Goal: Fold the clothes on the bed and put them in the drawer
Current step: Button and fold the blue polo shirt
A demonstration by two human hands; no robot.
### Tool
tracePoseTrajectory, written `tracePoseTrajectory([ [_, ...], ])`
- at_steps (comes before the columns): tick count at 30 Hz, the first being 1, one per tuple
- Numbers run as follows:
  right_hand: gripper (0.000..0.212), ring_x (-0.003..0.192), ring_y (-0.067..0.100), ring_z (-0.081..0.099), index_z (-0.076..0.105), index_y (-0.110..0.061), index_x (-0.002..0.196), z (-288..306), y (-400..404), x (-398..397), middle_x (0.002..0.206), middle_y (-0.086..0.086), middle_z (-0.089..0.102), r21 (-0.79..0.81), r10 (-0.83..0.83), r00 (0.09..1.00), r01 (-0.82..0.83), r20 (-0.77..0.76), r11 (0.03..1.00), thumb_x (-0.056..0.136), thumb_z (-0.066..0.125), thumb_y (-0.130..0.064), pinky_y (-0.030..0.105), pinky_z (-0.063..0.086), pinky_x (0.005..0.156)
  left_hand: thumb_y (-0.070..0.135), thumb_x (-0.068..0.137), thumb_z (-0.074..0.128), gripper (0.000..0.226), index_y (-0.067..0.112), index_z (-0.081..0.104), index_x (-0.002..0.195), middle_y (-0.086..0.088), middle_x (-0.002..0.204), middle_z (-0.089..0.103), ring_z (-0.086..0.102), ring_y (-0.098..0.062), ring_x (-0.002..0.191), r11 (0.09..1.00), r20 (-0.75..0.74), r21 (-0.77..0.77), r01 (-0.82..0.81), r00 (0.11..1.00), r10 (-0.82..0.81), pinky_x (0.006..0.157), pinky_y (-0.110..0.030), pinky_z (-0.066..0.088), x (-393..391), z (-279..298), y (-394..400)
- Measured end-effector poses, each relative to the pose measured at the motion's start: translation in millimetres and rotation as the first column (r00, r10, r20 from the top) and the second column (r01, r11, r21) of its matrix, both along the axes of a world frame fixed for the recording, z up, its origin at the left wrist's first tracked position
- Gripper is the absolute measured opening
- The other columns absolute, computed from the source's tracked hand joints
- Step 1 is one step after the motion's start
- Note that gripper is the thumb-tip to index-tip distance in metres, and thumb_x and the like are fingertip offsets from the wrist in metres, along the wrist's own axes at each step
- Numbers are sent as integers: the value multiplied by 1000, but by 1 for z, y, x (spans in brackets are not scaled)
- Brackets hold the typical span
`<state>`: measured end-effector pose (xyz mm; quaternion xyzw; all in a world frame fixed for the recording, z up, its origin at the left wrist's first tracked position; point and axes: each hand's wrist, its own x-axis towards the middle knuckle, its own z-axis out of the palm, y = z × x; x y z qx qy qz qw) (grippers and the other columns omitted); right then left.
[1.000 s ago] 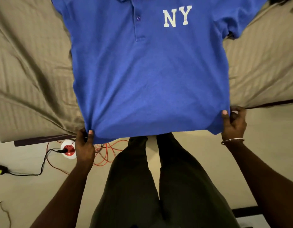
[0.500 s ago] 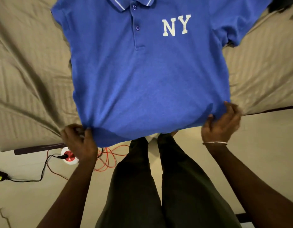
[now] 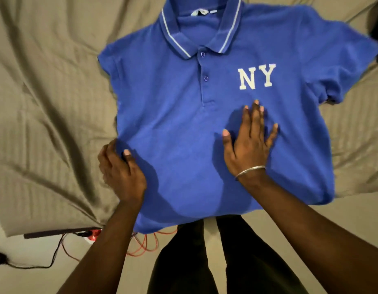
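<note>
One blue polo (image 3: 184, 128) flat on bed (image 3: 46, 102), collar away, L hand (image 3: 120, 168) gripping side edge, R hand (image 3: 249, 141) flat on chest.

Bare forearms, silver bangle (image 3: 249, 171), dark trousers (image 3: 190, 257)

Bed (image 3: 46, 107) with wrinkled tan striped sheet fills upper and left frame; blue polo shirt (image 3: 184, 128) lies flat on it, front up, hem hanging over the near edge. Floor (image 3: 31, 251) at bottom carries orange cable (image 3: 145, 247), black cord (image 3: 54, 257).
</note>
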<state>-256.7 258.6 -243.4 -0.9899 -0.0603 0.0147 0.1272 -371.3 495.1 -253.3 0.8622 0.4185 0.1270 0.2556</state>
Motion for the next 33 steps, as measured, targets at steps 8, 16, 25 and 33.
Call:
tracePoseTrajectory([
  [8,71,151,18,14,26,-14,155,-19,111,69,164,3,16,-38,311,949,-313,-48,949,96,36,-51,57,8,119,12,92,64,29,9,67,121,-1,118,62,55,5,95,960,161,-268,80,986,-38,83,0,39,93,22,90],
  [16,74,152,16,7,18,-16,157,-31,111,66,165,0,10,-98,286,958,-288,-38,953,95,37,-51,53,3,120,10,82,62,12,6,66,94,0,75,66,62,-11,65,865,-3,-356,355,925,-381,62,-16,43,171,30,130],
  [25,73,152,17,9,19,-16,157,-35,111,67,165,0,11,-99,275,960,-279,-51,955,94,34,-51,51,0,120,14,98,49,7,12,53,104,1,100,70,67,-15,94,172,324,-938,300,936,134,81,-33,56,165,40,130],
  [33,73,151,16,10,19,-18,157,-40,111,66,165,-1,12,-100,269,962,-271,-35,957,93,32,-52,50,-3,119,19,81,78,17,4,69,82,1,73,75,70,-7,64,591,-12,-768,248,916,-401,54,-17,52,163,66,169],
])
